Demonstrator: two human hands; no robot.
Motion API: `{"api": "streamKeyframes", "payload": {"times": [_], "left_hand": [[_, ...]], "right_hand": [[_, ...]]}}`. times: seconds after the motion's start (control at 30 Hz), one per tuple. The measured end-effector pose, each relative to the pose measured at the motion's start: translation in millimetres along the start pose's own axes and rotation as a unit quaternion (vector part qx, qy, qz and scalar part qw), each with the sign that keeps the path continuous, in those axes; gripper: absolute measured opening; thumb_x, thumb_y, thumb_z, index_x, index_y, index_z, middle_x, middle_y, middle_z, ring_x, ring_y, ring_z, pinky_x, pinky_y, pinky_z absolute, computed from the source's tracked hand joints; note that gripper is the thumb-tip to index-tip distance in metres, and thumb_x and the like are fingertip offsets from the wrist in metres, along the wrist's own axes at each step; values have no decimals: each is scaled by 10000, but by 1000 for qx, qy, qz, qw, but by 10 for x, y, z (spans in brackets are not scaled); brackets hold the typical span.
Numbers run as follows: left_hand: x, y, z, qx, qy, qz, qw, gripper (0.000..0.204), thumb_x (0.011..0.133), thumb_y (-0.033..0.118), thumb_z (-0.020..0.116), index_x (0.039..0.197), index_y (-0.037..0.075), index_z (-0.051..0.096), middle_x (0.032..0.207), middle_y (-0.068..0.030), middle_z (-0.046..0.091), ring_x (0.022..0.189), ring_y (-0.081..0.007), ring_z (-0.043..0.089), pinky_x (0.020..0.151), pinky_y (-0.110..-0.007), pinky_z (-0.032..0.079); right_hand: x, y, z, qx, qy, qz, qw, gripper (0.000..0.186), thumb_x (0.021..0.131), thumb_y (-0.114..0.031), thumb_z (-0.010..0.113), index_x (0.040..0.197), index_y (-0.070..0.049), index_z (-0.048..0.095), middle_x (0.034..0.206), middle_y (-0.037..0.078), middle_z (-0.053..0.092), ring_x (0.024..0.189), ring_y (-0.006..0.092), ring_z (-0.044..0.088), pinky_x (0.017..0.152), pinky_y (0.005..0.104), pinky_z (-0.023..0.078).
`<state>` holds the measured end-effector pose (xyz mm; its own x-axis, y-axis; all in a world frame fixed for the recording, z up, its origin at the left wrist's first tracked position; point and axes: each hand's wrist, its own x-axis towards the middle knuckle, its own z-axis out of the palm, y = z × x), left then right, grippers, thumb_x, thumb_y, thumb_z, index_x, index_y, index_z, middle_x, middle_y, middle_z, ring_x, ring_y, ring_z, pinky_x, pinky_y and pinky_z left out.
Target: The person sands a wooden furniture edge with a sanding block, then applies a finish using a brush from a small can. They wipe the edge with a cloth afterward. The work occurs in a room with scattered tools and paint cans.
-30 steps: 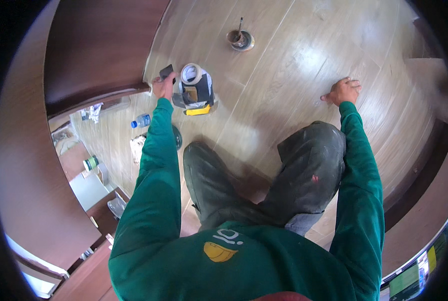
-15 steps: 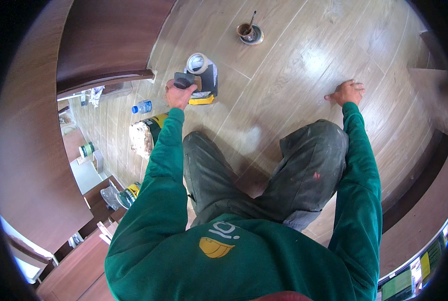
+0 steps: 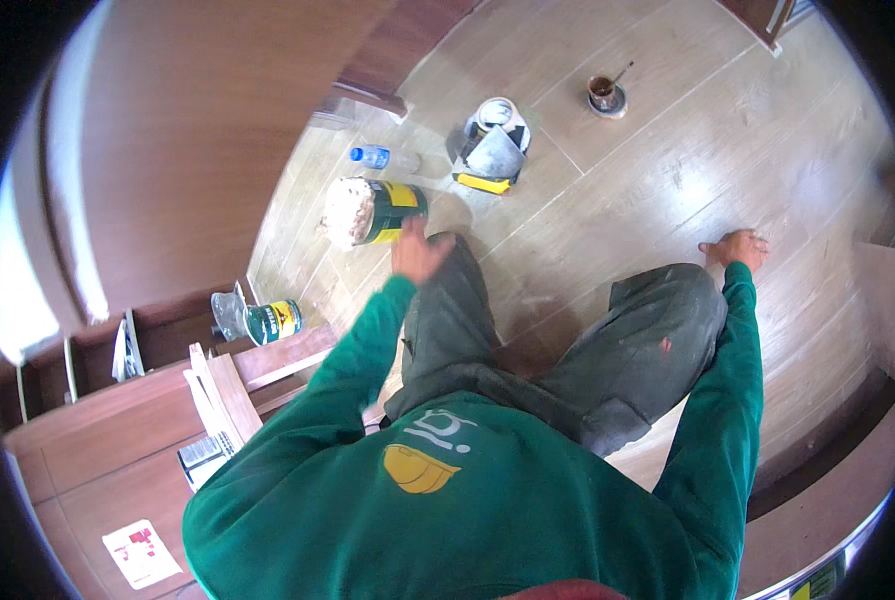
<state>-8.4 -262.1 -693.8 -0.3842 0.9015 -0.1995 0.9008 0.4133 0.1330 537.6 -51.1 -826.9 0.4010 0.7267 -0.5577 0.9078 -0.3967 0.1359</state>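
Observation:
My left hand (image 3: pixel 419 255) hovers by my left knee, fingers apart and holding nothing, close to a dark green and yellow tub (image 3: pixel 399 205). That tub lies on its side, its end crusted with whitish material. On the wood-look floor to my right, my right hand (image 3: pixel 737 248) rests with fingers spread. Ahead of my left knee is a dark container with a yellow edge (image 3: pixel 482 184). A grey flat blade (image 3: pixel 494 156) lies on top of it, beside a white tape roll (image 3: pixel 495 113).
A water bottle with a blue cap (image 3: pixel 371 156) lies beyond the tub. Farther off stands a brown-stained cup (image 3: pixel 602 93) with a stick in it. At left are a green tin (image 3: pixel 274 321), wooden strips (image 3: pixel 229 395) and a large brown panel (image 3: pixel 197 150).
My left hand has let go of the dark flat tool and drawn back toward my knee. My view has turned left. My right hand stays on the floor.

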Motion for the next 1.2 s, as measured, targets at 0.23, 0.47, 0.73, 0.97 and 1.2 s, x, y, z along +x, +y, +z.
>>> {"api": "streamKeyframes", "payload": {"times": [0.23,0.47,0.73,0.97,1.2], "left_hand": [[-1351,-171,-446,-28,-198,-104,974,933,743,503,797,1468,27,455,1350,-279,581,1196,-412,607,1030,-457,481],[-711,-1503,-610,-54,134,-89,986,407,804,242,749,1144,21,716,904,-218,730,835,-375,714,787,-451,566],[405,-1497,-621,4,134,12,991,422,848,431,694,1076,78,728,1084,-213,689,999,-397,667,864,-509,541],[566,-1596,-389,21,170,-17,985,267,836,353,716,938,110,756,938,-202,715,879,-400,696,787,-507,559],[275,-1308,-953,-322,420,-70,845,174,816,185,683,853,16,699,778,-135,681,676,-260,650,651,-406,529]], "right_hand": [[666,537,456,94,7,-154,984,1096,698,-685,790,1469,17,449,1485,300,458,1335,475,479,1060,540,438],[-512,405,312,682,-171,-131,699,752,960,-615,524,1268,65,617,1151,183,689,1010,260,664,861,374,527],[-1087,820,248,591,-20,-76,803,512,981,-366,600,1130,112,705,1095,191,731,1010,224,682,905,356,522],[-2173,546,-336,520,241,-149,805,383,912,-263,687,1150,35,724,1074,213,746,983,259,717,910,370,541],[-3061,-203,-792,555,201,-272,760,330,922,-211,691,1139,35,719,1025,173,756,939,201,710,864,333,553]]}}
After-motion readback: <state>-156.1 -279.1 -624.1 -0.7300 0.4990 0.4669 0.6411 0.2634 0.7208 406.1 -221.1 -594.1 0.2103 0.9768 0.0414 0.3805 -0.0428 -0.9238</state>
